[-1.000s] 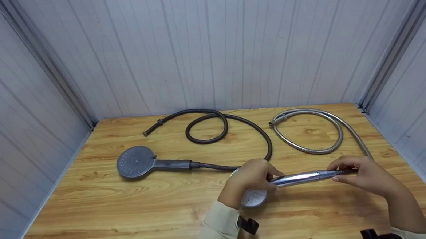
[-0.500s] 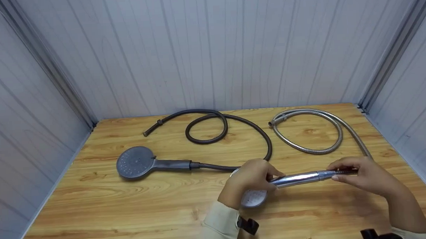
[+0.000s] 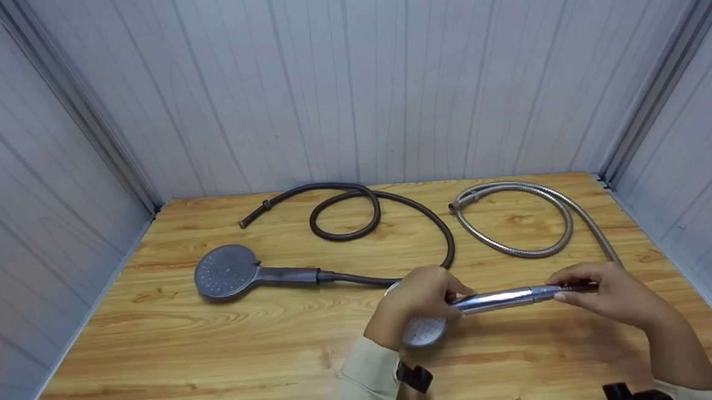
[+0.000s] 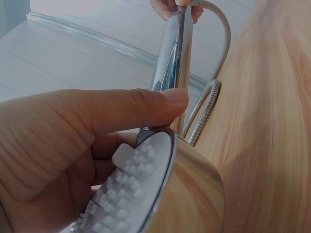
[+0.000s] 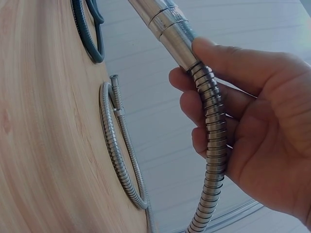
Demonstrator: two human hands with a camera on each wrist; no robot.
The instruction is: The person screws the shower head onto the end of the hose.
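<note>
My left hand [image 3: 419, 297] grips a chrome shower head [image 4: 194, 189] at the neck, thumb across the handle; its white nozzle face [image 3: 425, 332] shows below the hand. The shiny handle [image 3: 496, 300] points right, raised off the table. At its far end my right hand [image 3: 608, 293] pinches the metal collar [image 5: 180, 46] of the silver shower hose [image 5: 214, 126] between thumb and fingers. Collar and handle end meet in line. From there the hose drops and loops back on the table [image 3: 526, 255].
A dark grey shower head [image 3: 227, 272] lies on the wooden table [image 3: 218, 366] at the left, joined to a dark hose [image 3: 449, 238] that coils toward the back. Pale panel walls [image 3: 350, 84] stand behind and on both sides.
Right fingertips shift very slightly at the collar. Both hands and the chrome shower head otherwise stay in place.
</note>
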